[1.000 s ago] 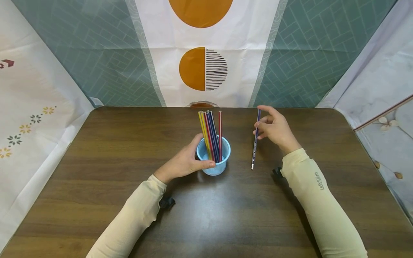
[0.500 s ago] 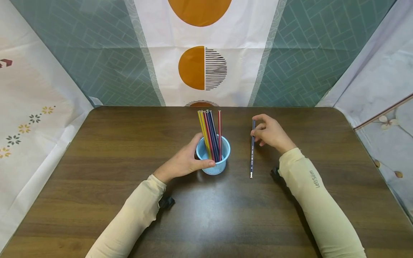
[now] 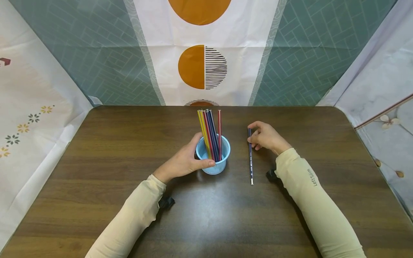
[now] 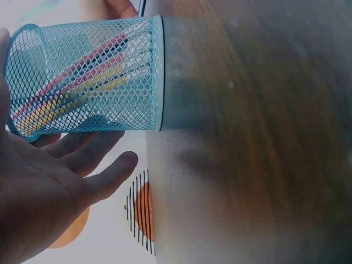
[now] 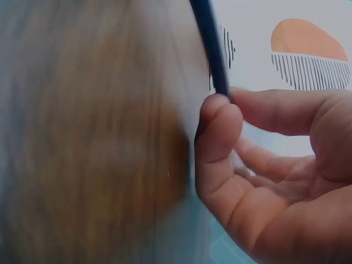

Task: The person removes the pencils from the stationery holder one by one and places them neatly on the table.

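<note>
A light blue mesh pencil cup [image 3: 217,169] stands on the table, with several yellow, red and dark blue pencils [image 3: 212,134] leaning in it. My left hand [image 3: 182,161] holds the cup from its left, the thumb at the near side of the rim. The left wrist view shows the mesh wall [image 4: 88,77] and the pencils through it. To the right of the cup, my right hand [image 3: 267,138] pinches a dark blue pencil [image 3: 250,161] near its far end; its white-tipped end points toward me. In the right wrist view thumb and finger meet on that pencil [image 5: 212,44].
The brown wooden table [image 3: 129,143] reaches back to a patterned cloth [image 3: 290,71]. White cloths hang at the left [image 3: 42,89] and right [image 3: 380,89]. A dark wrist device [image 3: 166,202] sits under my left sleeve.
My right hand has moved left and toward me with the dark blue pencil, which has turned nearly straight along the table's depth. The left hand and the cup have stayed put.
</note>
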`<state>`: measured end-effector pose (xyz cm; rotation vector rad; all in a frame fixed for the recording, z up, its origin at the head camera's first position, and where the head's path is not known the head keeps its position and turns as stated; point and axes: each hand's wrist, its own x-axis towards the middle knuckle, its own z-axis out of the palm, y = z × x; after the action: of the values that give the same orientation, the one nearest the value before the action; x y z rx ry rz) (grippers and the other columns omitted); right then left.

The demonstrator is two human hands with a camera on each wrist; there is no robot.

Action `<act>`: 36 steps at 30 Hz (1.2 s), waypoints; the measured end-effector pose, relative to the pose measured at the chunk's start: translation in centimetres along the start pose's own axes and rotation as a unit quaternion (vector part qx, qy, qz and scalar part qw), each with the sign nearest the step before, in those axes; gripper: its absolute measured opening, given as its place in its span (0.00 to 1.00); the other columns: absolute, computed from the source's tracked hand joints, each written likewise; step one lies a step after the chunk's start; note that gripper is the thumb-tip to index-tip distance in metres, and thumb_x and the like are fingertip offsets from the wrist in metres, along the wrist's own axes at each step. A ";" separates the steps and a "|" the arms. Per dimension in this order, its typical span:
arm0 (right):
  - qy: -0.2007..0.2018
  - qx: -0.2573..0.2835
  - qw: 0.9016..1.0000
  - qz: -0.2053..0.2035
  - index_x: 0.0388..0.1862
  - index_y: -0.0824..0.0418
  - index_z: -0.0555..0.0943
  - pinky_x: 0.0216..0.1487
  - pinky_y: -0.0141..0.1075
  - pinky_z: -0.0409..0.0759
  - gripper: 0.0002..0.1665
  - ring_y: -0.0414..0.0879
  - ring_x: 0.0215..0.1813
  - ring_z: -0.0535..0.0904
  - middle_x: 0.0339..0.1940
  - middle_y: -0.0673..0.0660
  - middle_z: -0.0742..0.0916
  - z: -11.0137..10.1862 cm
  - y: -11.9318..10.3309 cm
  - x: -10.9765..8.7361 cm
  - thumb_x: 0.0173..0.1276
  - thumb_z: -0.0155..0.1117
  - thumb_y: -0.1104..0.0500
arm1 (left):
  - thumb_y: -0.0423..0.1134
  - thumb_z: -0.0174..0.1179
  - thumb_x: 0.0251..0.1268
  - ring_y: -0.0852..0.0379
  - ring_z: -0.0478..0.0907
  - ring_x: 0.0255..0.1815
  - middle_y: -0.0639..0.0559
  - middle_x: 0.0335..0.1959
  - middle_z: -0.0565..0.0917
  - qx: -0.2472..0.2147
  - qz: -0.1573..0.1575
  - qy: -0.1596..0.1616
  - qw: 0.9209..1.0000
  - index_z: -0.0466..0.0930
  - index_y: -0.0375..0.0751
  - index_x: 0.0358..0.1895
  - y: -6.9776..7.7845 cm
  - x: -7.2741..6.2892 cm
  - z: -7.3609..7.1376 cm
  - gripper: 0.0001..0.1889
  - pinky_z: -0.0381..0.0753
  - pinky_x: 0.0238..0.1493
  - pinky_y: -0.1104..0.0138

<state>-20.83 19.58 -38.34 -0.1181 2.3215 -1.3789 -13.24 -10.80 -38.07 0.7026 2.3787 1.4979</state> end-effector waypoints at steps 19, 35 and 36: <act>0.024 -0.108 0.993 0.031 0.63 0.67 0.67 0.21 0.37 0.71 0.29 0.49 0.22 0.75 0.26 0.59 0.80 1.0 -0.4 0.7 0.64 0.62 0.68 | 0.55 0.71 0.53 0.49 0.76 0.50 0.52 0.53 0.76 -0.008 0.004 -0.007 1.000 0.52 0.56 0.72 0.0 0.1 -0.1 0.46 0.76 0.50 0.57; 0.017 -0.142 0.989 0.032 0.66 0.64 0.64 0.27 0.39 0.79 0.31 0.50 0.22 0.75 0.26 0.61 0.79 1.1 -0.9 0.3 0.67 0.62 0.65 | 0.56 0.71 0.52 0.48 0.76 0.50 0.52 0.54 0.75 -0.012 0.001 -0.006 1.000 0.52 0.56 0.72 -0.1 0.0 0.0 0.47 0.76 0.51 0.57; 0.018 -0.145 0.989 0.031 0.67 0.63 0.64 0.27 0.40 0.79 0.31 0.50 0.23 0.76 0.26 0.61 0.79 1.0 -1.0 0.3 0.67 0.63 0.64 | 0.56 0.71 0.52 0.48 0.76 0.50 0.52 0.54 0.75 -0.012 0.001 -0.006 1.000 0.52 0.56 0.72 -0.1 0.0 0.0 0.47 0.76 0.51 0.56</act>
<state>-20.80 18.20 -38.01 -0.1082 2.5200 -1.0157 -13.24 -10.82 -38.13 0.7053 2.3483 1.5158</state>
